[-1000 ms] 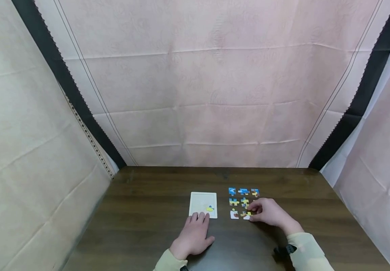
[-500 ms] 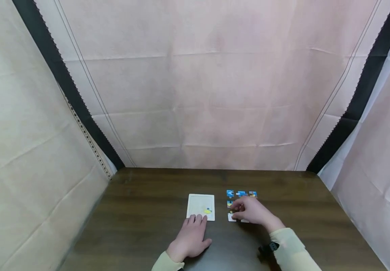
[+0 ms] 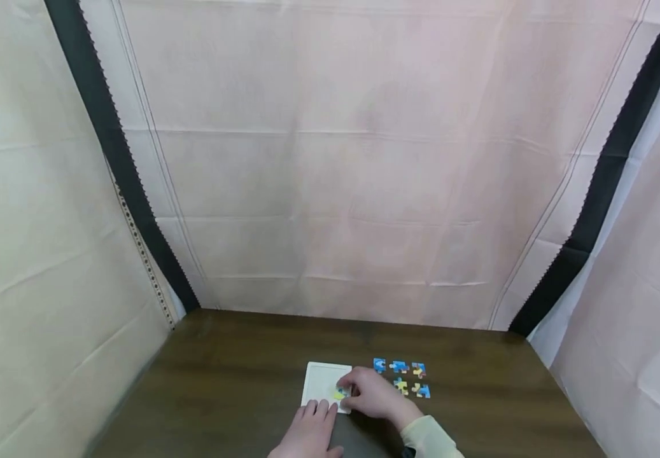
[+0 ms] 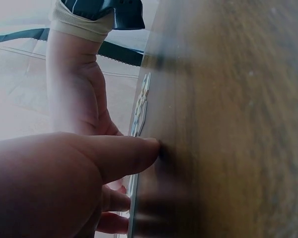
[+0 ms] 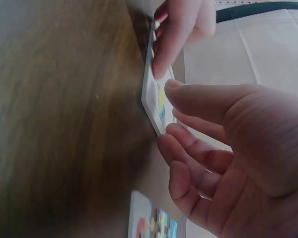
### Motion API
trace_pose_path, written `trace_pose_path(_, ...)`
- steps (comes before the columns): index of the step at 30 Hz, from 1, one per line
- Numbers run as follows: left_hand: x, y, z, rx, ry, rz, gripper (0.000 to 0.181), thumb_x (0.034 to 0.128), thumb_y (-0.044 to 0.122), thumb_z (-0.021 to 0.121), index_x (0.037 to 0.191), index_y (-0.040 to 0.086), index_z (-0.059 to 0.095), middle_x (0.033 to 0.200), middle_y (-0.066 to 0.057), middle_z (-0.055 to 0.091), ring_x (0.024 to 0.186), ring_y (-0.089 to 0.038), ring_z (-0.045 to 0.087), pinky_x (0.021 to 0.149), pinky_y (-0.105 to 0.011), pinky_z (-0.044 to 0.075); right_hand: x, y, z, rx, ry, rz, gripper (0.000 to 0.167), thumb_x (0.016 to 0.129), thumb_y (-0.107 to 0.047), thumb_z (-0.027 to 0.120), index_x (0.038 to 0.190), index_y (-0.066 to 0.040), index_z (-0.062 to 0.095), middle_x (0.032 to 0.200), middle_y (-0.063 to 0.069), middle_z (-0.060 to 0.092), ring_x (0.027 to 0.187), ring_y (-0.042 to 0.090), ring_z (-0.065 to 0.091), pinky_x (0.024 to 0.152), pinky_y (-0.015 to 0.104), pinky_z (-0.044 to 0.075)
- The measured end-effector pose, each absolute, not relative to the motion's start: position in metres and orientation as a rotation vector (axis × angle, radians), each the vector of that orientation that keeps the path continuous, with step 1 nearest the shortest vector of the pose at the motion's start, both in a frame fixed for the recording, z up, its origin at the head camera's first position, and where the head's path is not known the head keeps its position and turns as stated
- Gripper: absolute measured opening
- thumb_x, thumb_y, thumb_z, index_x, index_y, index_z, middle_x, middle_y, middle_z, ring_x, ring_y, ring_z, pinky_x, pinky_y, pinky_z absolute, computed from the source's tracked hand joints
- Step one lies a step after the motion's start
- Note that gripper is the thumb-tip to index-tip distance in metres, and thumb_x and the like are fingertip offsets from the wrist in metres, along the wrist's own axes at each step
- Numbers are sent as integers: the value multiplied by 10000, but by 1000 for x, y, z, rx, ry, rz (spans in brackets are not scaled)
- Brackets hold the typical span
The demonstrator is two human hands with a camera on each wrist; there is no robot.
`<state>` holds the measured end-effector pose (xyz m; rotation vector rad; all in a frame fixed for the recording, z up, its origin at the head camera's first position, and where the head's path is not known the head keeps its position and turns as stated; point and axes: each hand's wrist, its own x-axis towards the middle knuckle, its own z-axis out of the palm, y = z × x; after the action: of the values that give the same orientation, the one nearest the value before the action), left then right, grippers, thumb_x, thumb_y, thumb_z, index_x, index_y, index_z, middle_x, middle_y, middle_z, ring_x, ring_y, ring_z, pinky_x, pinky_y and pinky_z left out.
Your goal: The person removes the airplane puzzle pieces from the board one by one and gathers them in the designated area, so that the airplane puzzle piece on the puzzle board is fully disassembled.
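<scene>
The white puzzle board (image 3: 321, 376) lies flat on the table, a yellow shape showing on its lower right. My left hand (image 3: 308, 432) rests its straight fingertips on the board's near edge; in the left wrist view its thumb (image 4: 124, 156) reaches out onto the wood. Over the board's right part, my right hand (image 3: 372, 395) pinches a yellow and blue puzzle piece (image 5: 161, 101) between thumb and fingers, low at the board's surface. The fingers partly hide that piece in the head view.
Right of the board lie several loose puzzle pieces (image 3: 399, 367) in rows; my right hand and forearm cover the nearer ones. The brown wooden table (image 3: 238, 381) meets pale cloth walls (image 3: 330, 191) at the back and sides.
My right hand has moved left from the loose pieces to the board, and the middle row's left piece has gone from its place. The left hand stays at the board; the head view has tilted up.
</scene>
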<state>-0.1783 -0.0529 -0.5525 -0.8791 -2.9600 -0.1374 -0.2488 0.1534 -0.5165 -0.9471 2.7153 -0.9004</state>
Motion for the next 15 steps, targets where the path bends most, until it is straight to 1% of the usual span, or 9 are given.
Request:
trace_pose_path(3,-178,-48,-545,-882,-3004,-183,788,913,624,748,1466,81,608,1221,-25,572,1136,-217,515,951,-448,484,-247,155,-514,-910,2741,-895,278,936,-163,830,1197,-76,792,978,-32,678,744,27,558,685,272,518)
trace_pose_path(6,-177,-43,-540,-888,-3020,-194,781,926,620,737,1481,90,592,1243,-19,570,1156,-216,512,969,-452,474,-248,159,-512,-899,2750,-880,290,932,-150,829,1205,-59,789,996,-13,682,746,44,558,690,290,526)
trace_pose_path(8,-174,-42,-539,-897,-3007,-175,778,930,613,733,1481,83,589,1238,-21,564,1144,-215,508,964,-448,474,-248,160,-513,-885,2748,-863,300,934,-151,828,1215,-55,787,999,-15,677,744,46,555,693,291,526)
trace_pose_path(10,-172,-44,-542,-899,-2980,-159,753,930,598,737,1456,76,601,1202,-22,555,1099,-210,501,940,-439,473,-248,158,-514,-880,2739,-857,301,930,-147,831,1213,-52,788,997,-20,674,743,56,557,693,303,529)
trace_pose_path(15,-167,-57,-549,-878,-2917,-144,714,918,570,747,1404,62,621,1129,-27,523,1023,-199,469,901,-413,460,-249,142,-520,-852,2720,-837,275,921,-133,841,1186,-72,794,953,-61,679,781,66,572,746,335,553)
